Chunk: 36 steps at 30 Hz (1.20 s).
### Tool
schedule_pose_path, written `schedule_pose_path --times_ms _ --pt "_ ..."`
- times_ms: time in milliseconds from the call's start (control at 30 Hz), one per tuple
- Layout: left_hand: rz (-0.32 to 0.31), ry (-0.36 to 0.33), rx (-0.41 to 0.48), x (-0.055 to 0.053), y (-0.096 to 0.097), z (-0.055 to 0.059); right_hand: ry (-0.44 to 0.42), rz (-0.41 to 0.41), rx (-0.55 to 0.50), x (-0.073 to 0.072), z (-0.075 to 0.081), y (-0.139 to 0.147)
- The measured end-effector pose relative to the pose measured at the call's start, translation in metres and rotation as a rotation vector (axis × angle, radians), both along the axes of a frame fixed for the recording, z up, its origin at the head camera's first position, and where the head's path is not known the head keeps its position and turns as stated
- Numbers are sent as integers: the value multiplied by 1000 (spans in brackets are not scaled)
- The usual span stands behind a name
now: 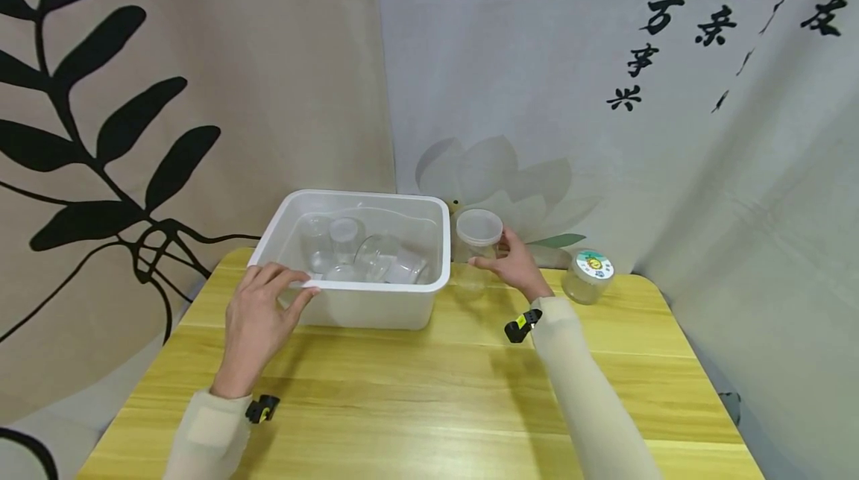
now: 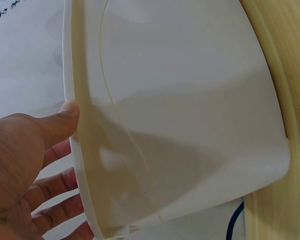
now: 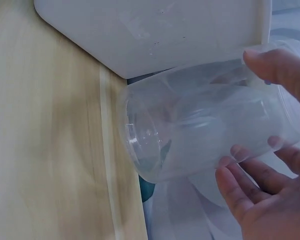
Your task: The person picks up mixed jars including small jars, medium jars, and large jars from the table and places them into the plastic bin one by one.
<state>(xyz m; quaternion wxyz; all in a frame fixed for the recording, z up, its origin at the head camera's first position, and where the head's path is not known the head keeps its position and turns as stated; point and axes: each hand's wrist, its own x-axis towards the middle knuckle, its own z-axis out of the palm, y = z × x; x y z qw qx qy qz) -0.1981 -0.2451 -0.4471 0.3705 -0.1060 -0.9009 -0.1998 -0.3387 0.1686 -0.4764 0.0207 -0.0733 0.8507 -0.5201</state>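
My right hand (image 1: 517,265) grips a clear jar (image 1: 473,245) beside the tub (image 1: 365,308). My left hand (image 1: 263,316) pinches the tub's rim.

The yellow wooden surface (image 1: 403,398) carries a white tub (image 1: 372,308) at its back left and a short clear jar (image 1: 587,282) near the back right. Between them is a tall clear jar (image 1: 471,249); whether it touches the wood is unclear.
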Motion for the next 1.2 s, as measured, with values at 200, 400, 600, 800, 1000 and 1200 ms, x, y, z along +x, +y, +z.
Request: schedule_pose_path --times_ms 200,400,600,800,1000,1200 --pt "3 1 -5 -1 0 -1 -10 0 14 3 6 1" --pt "1 4 -9 -1 0 -1 -12 -4 23 7 14 1" --pt "-2 6 -6 -2 0 -2 17 -15 42 9 20 1" --pt "-1 8 -5 -2 -1 -2 32 -13 43 11 27 1" --pt "-2 8 -1 -2 0 -1 29 -10 26 15 36 0" --pt "-9 10 3 -2 0 -1 42 -3 28 18 43 0"
